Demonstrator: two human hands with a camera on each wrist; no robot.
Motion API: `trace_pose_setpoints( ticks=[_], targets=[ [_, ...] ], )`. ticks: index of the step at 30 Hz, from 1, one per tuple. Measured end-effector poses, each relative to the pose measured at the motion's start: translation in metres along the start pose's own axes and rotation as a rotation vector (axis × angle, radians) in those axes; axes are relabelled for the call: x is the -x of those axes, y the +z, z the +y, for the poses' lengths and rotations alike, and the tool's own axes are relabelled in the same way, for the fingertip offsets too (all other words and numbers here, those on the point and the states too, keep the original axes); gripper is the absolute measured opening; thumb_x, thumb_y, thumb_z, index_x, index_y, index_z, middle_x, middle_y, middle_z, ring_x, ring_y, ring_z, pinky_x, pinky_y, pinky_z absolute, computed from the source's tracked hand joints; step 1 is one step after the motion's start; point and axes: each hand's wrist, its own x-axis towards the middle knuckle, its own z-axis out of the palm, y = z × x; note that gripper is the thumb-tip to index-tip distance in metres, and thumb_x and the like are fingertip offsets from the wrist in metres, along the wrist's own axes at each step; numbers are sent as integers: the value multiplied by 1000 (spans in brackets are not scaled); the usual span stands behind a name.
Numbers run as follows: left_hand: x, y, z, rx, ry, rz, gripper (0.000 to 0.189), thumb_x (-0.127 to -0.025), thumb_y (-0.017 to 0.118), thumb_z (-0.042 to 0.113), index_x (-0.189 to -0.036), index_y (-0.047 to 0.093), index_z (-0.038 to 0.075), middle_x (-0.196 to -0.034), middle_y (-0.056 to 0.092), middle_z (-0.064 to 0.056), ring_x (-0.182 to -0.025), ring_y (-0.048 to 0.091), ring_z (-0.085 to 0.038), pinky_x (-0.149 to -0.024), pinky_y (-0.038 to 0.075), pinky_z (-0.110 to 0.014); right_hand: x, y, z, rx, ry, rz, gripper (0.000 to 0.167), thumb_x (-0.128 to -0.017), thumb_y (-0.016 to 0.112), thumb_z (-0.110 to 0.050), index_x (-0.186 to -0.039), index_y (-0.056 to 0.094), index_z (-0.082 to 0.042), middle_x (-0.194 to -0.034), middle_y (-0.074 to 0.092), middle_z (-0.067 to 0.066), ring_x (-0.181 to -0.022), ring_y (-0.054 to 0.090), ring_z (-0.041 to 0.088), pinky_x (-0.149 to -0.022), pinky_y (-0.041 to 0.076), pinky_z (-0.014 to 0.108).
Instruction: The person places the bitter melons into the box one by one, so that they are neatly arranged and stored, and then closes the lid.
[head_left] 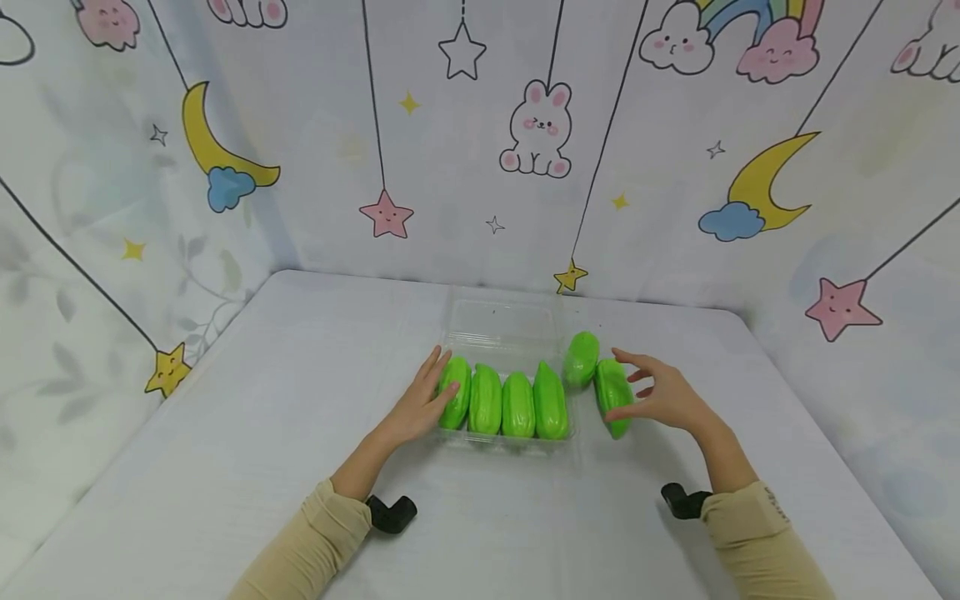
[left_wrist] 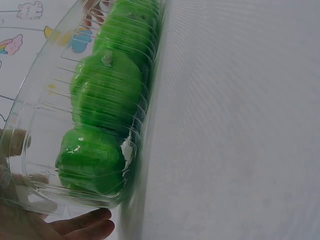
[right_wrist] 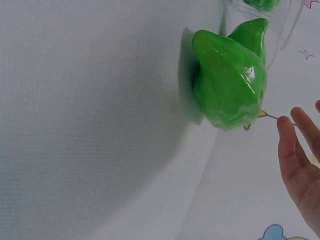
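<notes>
A clear plastic clamshell box [head_left: 501, 444] holds a row of several shiny, bright green, elongated tapered pieces [head_left: 517, 406]. My left hand [head_left: 416, 404] is at the box's left side, its fingers straight along the wall and its thumb over the leftmost piece. The left wrist view shows left fingertips [left_wrist: 95, 225] just outside the box's end. Beyond the box's right side, two more green pieces lie on the table, the nearer one [head_left: 613, 392] tapering to a point. Over it my right hand [head_left: 663, 396] has thumb and fingers spread apart, holding nothing.
The box's clear lid [head_left: 504, 323] lies folded back toward the far edge. The farther loose piece [head_left: 581, 360] sits close to the box's right corner. A white cloth covers the table [head_left: 315, 350]; a patterned curtain [head_left: 450, 150] hangs behind it.
</notes>
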Motion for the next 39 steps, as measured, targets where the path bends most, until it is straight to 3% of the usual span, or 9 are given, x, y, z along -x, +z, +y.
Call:
trace_pose_setpoints(
  ticks=[8,22,39],
  targets=[
    [0,0,1,1,5,3,58,-98,41,26,-145,17,2,-151,6,-19,-136,10,-35,-105,16,-56,1,-3,5,3,45,-10,96,-62,84,-36,-141,36,-9,-139,37,18,-108,48,38,-78,50,44],
    [0,-1,0,-6,-4,-15,59,-98,40,28,-146,15,5,-152,3,-13,-137,8,-32,-106,15,-54,-3,-1,20,26,85,-62,98,-63,83,-37,-143,32,-10,-141,30,25,-111,45,46,-77,49,50],
    [1,-1,1,-1,0,-11,59,-98,42,27,-146,16,6,-152,5,-15,-137,9,-33,-106,15,-55,-13,3,34,-44,109,-208,104,-66,82,-29,-145,20,-4,-142,23,30,-111,44,49,-80,46,51]
  ],
)
